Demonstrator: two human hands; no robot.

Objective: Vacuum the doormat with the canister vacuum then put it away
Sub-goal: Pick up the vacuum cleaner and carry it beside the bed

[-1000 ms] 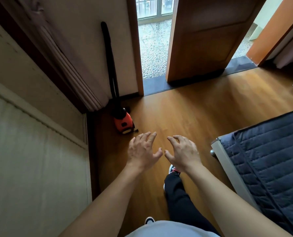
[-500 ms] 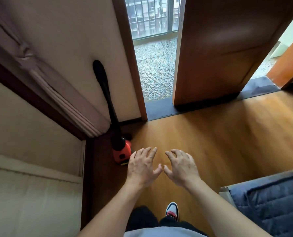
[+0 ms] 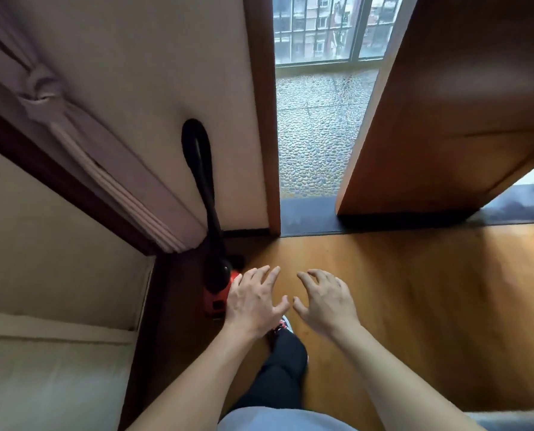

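Nearby, vacuum [image 3: 215, 301] by left hand [image 3: 253, 303]

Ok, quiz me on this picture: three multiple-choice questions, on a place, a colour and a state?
1. Where is the vacuum? A) on the balcony B) against the wall, left of the doorway C) on a table
2. Its body is: A) blue B) green C) red
3. The left hand and right hand are: A) open and empty B) gripping the vacuum C) holding a cloth
Answers: B, it leans in that corner; C, its casing is plainly red; A, fingers spread, nothing held.
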